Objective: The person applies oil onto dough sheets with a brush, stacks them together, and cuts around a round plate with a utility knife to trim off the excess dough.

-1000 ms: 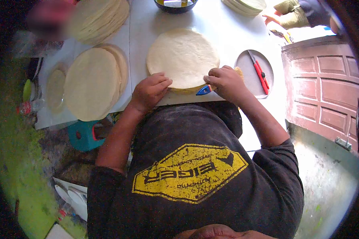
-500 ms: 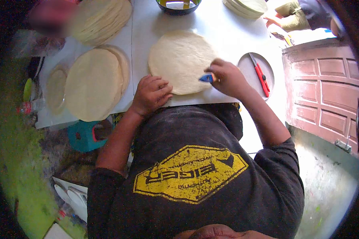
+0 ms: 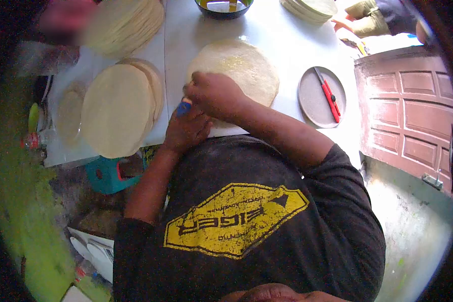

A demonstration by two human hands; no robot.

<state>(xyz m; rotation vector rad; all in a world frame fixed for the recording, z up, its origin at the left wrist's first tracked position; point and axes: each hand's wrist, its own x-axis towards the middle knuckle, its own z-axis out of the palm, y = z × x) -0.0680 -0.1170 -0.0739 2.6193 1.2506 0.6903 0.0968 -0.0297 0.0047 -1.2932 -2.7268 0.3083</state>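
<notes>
A round sheet of flat dough point(image 3: 251, 75) lies on the white tabletop in front of me, with a shiny yellowish patch on its upper part. My right hand point(image 3: 214, 93) is closed over the dough's left side. From it pokes the blue handle of what looks like a brush point(image 3: 184, 107); its working end is hidden. Just below, my left hand point(image 3: 187, 132) rests by the dough's lower left edge, fingers loosely spread and partly covered by my right hand.
Left of the dough stand stacked dough rounds point(image 3: 117, 110) and a taller stack point(image 3: 128, 25). A dark bowl point(image 3: 224, 11) sits behind. On the right, a round grey plate point(image 3: 312, 100) carries a red-handled knife point(image 3: 330, 98). Another person's arm point(image 3: 365, 20) shows at upper right, beyond more rounds point(image 3: 309, 10).
My right hand has swept left across the dough with the blue-handled brush, now crossing in front of my left hand. A shiny patch shows on the dough. My left hand has shifted slightly down.
</notes>
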